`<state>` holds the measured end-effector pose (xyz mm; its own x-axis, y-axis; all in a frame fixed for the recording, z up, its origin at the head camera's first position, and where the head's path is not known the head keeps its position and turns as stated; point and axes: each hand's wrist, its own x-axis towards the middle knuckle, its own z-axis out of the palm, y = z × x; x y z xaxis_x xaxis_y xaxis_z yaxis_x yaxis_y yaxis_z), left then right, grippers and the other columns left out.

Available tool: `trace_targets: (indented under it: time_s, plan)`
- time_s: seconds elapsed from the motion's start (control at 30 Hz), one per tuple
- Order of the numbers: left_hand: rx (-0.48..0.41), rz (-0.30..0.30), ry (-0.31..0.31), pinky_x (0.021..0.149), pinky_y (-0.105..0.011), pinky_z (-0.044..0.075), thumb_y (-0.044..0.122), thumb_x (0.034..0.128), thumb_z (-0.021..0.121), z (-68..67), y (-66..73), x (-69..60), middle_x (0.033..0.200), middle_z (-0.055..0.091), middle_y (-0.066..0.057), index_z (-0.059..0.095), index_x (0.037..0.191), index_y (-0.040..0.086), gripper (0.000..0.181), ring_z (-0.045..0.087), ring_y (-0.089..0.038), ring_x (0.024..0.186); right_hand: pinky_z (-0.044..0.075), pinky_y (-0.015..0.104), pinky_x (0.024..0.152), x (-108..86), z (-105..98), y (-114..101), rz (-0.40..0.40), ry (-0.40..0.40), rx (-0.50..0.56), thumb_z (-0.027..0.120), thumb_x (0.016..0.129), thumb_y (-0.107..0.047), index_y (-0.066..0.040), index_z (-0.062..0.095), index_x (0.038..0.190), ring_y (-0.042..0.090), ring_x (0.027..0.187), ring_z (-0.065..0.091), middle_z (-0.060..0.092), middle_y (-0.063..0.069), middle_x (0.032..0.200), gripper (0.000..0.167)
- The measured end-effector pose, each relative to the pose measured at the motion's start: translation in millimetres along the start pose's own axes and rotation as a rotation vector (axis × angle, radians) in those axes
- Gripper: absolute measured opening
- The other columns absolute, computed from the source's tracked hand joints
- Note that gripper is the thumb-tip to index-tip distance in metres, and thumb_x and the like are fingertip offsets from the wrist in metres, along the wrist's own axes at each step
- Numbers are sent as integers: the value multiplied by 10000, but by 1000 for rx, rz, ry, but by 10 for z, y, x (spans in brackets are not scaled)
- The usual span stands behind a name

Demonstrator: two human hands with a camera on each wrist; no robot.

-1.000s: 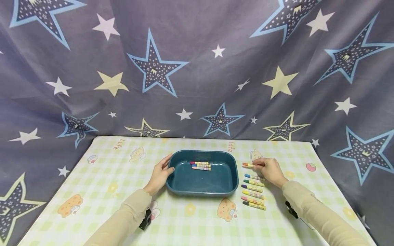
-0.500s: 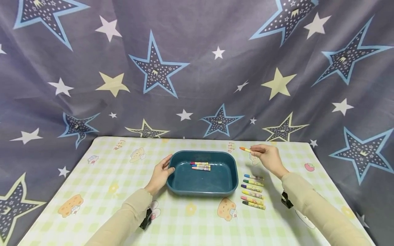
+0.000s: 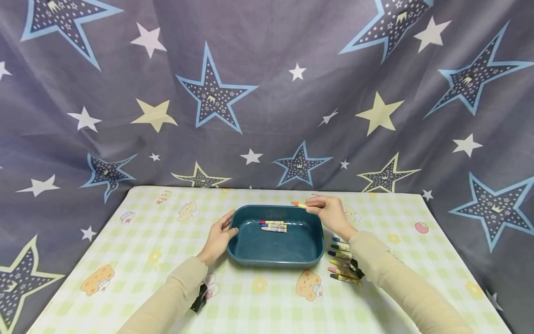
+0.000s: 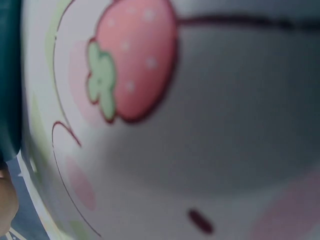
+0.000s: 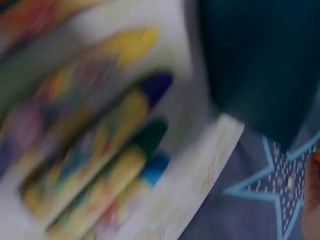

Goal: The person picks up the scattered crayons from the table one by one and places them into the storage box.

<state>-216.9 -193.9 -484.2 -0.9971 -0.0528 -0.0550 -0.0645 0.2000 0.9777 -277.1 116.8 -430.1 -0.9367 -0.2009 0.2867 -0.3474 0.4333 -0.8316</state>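
Observation:
My left hand grips the left end of a dark teal plastic basin, its thumb over the rim. Between thumb and fingers, my right hand pinches an orange crayon above the basin's back right rim. Several crayons lie together inside, toward the back. Right of the basin is a column of wrapped crayons, partly covered by the right sleeve. The right wrist view shows them blurred, with purple, green and blue tips.
A checked cloth with cartoon prints covers the table. Behind the table's far edge hangs a grey curtain with stars. Dark wrist-worn devices sit under both sleeves. Close up, the left wrist view holds mostly a strawberry print.
My right hand has lifted the orange crayon from the top of the column and carried it left, over the basin's back right rim. The left hand stays on the basin.

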Motion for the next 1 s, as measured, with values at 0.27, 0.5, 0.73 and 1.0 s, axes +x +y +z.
trace_targets:
  time_s: [0.27, 0.5, 0.73, 1.0]
  plan:
    - [-3, -10, 8, 1031, -387, 389, 16, 871, 524, 13, 10, -11, 1403, 423, -143, 345, 1417, 99, 580, 411, -255, 1289, 559, 237, 694, -1, 423, -86, 30, -126, -1, 703, 775, -84, -44, 721, 967, 198, 834, 674, 708, 100, 943, 197]
    - [-8, -12, 14, 1037, -380, 382, 8, 865, 526, 19, 28, 1, 1393, 436, -142, 355, 1412, 92, 579, 419, -251, 1284, 542, 200, 632, -63, 690, -55, 71, -185, -59, 706, 774, -89, -66, 721, 955, 156, 784, 674, 718, 68, 893, 183]
    - [-32, -21, -8, 1043, -364, 373, 18, 877, 525, 28, -4, 9, 1404, 421, -143, 352, 1414, 103, 571, 410, -244, 1291, 548, 198, 616, -105, 786, -19, 84, -173, -79, 712, 756, -50, -71, 723, 923, 149, 764, 681, 721, 59, 844, 169]
    - [-20, -3, 1, 1043, -347, 372, 11, 881, 516, -6, 24, -10, 1413, 403, -153, 353, 1410, 77, 557, 400, -242, 1299, 552, 212, 678, -92, 828, -31, 62, -227, -95, 734, 738, -71, -85, 728, 904, 131, 761, 683, 721, 45, 814, 166]
